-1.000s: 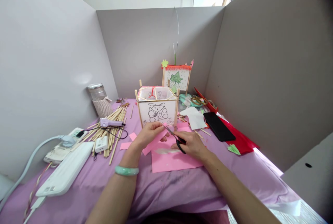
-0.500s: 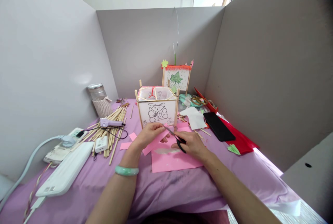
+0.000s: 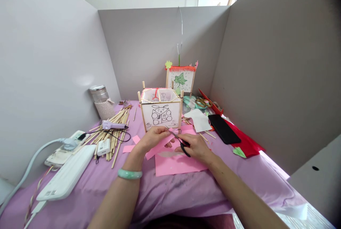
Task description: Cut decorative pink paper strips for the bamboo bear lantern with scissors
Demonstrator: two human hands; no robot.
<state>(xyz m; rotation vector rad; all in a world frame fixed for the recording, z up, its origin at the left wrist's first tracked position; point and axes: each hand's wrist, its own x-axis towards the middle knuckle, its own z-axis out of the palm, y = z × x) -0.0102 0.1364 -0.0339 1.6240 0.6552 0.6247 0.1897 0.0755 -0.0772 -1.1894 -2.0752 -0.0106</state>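
Observation:
My left hand (image 3: 154, 138), with a green bangle on its wrist, pinches a folded pink paper strip (image 3: 159, 147). My right hand (image 3: 195, 147) is closed round black-handled scissors (image 3: 184, 148), whose blades point left and meet the strip near my left fingertips. Under both hands lies a pink paper sheet (image 3: 176, 168) with a pale patch on it. Just behind them stands a stick-framed lantern (image 3: 162, 113) with a line drawing on its front panel and a red cord at the top. Small pink pieces (image 3: 128, 149) lie left of my left hand.
Wooden sticks (image 3: 114, 143), a lilac glue gun (image 3: 113, 125), a white power strip (image 3: 66, 175) and a jar (image 3: 102, 103) are on the left. A second lantern (image 3: 181, 80) hangs behind. At right lie a black phone (image 3: 224, 129), white paper (image 3: 198, 120) and red material (image 3: 246, 142).
The pink strip has shifted very slightly near the scissors. Both hands keep nearly the same place and grip.

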